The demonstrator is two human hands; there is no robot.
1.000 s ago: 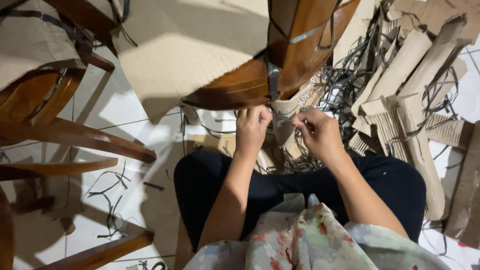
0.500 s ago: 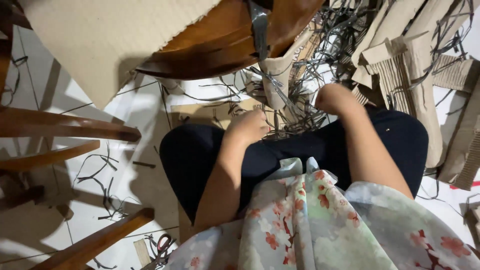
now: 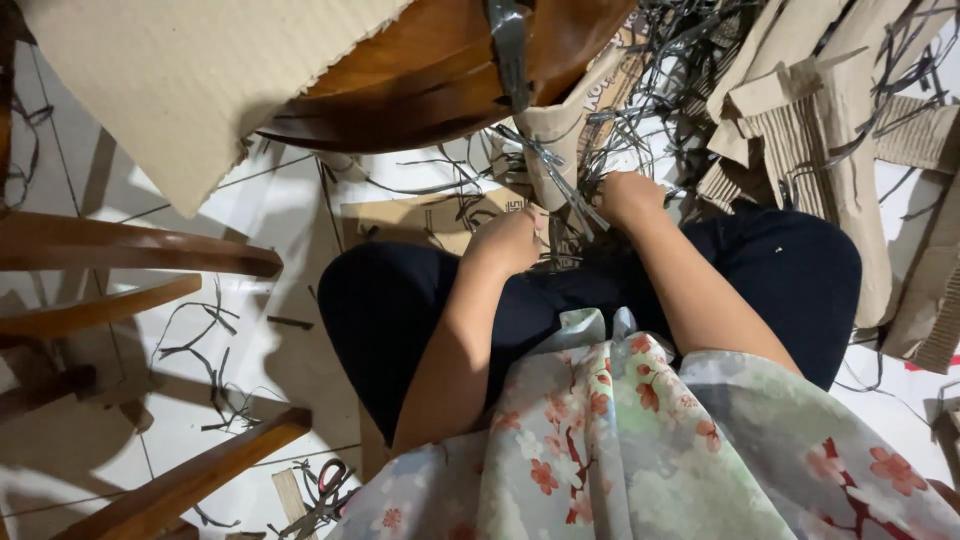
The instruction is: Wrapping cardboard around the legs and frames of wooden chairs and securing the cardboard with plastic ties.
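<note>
Item: cardboard-wrapped curved brown wooden furniture part, bound by a grey plastic strap.

Left hand: curled closed among loose grey strap ends above the lap; what is gripped cannot be told.

Right hand: curled closed at the same tangle; its hold is also unclear.

Progress: much torn corrugated cardboard and cut strapping already lie on the white tiled floor; one strap and a cardboard sheet remain on the wood.
</note>
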